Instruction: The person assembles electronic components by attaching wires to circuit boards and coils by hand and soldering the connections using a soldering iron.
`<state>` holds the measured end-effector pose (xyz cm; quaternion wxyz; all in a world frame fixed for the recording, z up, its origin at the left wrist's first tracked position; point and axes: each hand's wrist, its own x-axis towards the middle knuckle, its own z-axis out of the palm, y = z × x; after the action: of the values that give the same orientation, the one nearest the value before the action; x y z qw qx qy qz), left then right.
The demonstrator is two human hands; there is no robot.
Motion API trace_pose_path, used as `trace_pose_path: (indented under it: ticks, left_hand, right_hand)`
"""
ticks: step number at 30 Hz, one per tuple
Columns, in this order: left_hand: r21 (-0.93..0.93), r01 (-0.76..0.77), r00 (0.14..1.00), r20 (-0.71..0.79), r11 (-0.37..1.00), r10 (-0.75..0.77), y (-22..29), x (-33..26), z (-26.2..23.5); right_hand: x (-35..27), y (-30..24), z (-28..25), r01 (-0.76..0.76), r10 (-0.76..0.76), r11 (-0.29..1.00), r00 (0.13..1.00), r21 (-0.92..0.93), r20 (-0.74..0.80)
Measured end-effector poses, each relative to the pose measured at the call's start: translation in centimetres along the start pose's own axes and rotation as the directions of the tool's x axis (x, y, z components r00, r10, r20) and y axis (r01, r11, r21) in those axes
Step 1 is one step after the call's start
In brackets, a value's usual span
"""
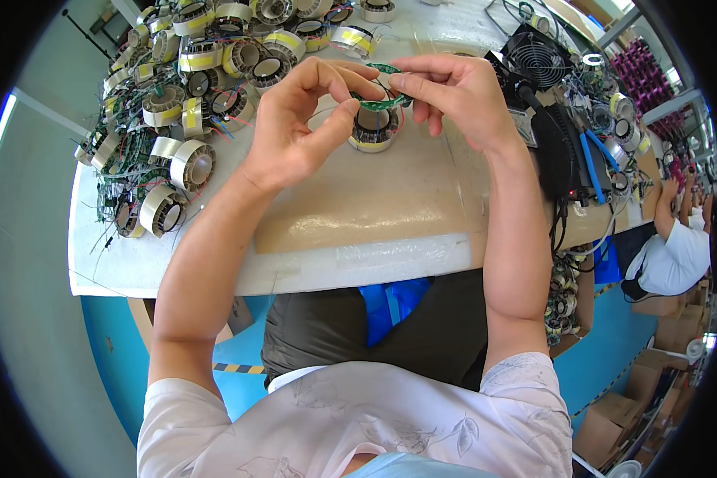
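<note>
Above the table, a green ring-shaped circuit board (384,104) is held between my two hands. My right hand (458,94) pinches its right edge with thumb and fingers. My left hand (307,119) has bent fingers on the board's left side, with the thumb close below. Directly beneath the board stands a motor stator (372,137), a round coil core with a pale outer ring and a yellow strip. Thin wires, one of them red, run beside it. My fingers hide part of the board.
A heap of similar stators (191,103) with loose wires and green boards covers the table's left side. At the right are a black fan unit (537,57), a black box with a cable, and blue-handled pliers (591,163). A co-worker (675,251) sits at far right.
</note>
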<state>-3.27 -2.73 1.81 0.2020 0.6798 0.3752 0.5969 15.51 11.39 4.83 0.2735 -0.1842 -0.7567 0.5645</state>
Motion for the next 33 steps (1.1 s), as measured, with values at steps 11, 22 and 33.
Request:
trace_pose_path:
  ticks: [11,22,33]
  left_hand:
    - [-0.096,0.09,0.991,-0.093,0.991,-0.099,0.1,0.0,0.3]
    - [-0.085,0.089,0.994,-0.058,0.992,-0.095,0.0,0.1,0.3]
    - [-0.089,0.119,0.991,-0.045,0.989,-0.124,0.3,0.1,0.1]
  right_hand:
    - [-2.2,-1.3,-1.3,-0.192,0.243,0.969,0.856,0.157,-0.457]
    - [-5.8,4.4,-4.4,0.145,0.33,0.885,0.472,0.442,-0.817]
    - [-7.9,1.3,-3.5,-0.083,-0.151,0.978,0.35,-0.191,-0.925]
